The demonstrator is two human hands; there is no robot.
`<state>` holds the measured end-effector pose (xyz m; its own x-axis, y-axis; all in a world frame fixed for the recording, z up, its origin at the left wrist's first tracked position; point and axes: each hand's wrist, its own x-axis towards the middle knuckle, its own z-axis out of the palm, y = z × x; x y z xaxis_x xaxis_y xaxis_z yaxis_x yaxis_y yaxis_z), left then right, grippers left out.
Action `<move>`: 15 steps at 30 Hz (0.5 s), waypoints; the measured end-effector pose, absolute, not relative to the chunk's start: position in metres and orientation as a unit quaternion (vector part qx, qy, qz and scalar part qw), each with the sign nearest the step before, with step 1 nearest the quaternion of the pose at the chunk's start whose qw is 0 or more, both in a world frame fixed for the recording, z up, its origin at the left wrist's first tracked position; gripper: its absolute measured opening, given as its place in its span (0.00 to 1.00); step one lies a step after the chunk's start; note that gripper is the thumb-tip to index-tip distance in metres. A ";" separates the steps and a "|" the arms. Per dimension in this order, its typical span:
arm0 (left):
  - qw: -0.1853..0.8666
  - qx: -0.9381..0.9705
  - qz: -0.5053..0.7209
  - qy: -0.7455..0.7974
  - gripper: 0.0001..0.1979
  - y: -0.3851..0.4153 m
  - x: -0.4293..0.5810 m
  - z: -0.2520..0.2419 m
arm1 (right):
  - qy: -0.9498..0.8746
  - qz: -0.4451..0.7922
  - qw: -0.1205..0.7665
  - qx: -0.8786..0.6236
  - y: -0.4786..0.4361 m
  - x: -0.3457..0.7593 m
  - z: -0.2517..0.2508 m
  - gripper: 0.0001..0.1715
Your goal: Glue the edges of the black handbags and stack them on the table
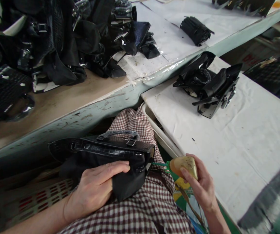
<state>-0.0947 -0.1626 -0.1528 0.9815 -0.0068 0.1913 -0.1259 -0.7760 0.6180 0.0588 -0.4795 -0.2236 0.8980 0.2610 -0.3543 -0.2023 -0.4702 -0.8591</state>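
A black handbag (130, 182) with a wrapped top handle and a zipper lies across the lap on a brown checked apron (140, 214). My left hand (96, 185) rests on the bag's near side, its fingers closed on the black material. In my right hand (200, 182) is a small yellowish glue bottle (185, 166) with a green cap and a thin green nozzle. The nozzle points left and its tip is at the bag's right end; whether it touches cannot be made out.
Many black bag pieces (64, 42) are heaped on the back-left table (101, 92). Another black bag (210, 84) sits on the white table (256, 136) at right, with a black bundle (195, 31) behind. A plastic crate (37, 200) is at lower left, grey cloth (268, 198) at lower right.
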 end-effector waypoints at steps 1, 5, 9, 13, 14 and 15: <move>0.334 0.938 0.087 -0.038 0.21 -0.163 -0.095 -0.153 | -0.003 0.232 0.524 -0.819 -0.478 0.058 -0.221 0.37; 0.336 0.938 0.083 -0.040 0.21 -0.163 -0.096 -0.153 | 0.043 0.241 0.559 -0.792 -0.472 0.055 -0.214 0.36; 0.336 0.938 0.072 -0.035 0.23 -0.162 -0.096 -0.153 | 0.069 0.255 0.606 -0.750 -0.474 0.047 -0.217 0.35; 0.332 0.938 0.080 -0.050 0.21 -0.162 -0.097 -0.154 | 0.099 0.265 0.655 -0.701 -0.479 0.037 -0.223 0.34; 0.330 0.939 0.083 -0.054 0.20 -0.162 -0.096 -0.154 | 0.107 0.266 0.662 -0.692 -0.479 0.034 -0.223 0.34; 0.326 0.940 0.081 -0.058 0.20 -0.162 -0.096 -0.153 | 0.115 0.264 0.670 -0.684 -0.479 0.032 -0.222 0.34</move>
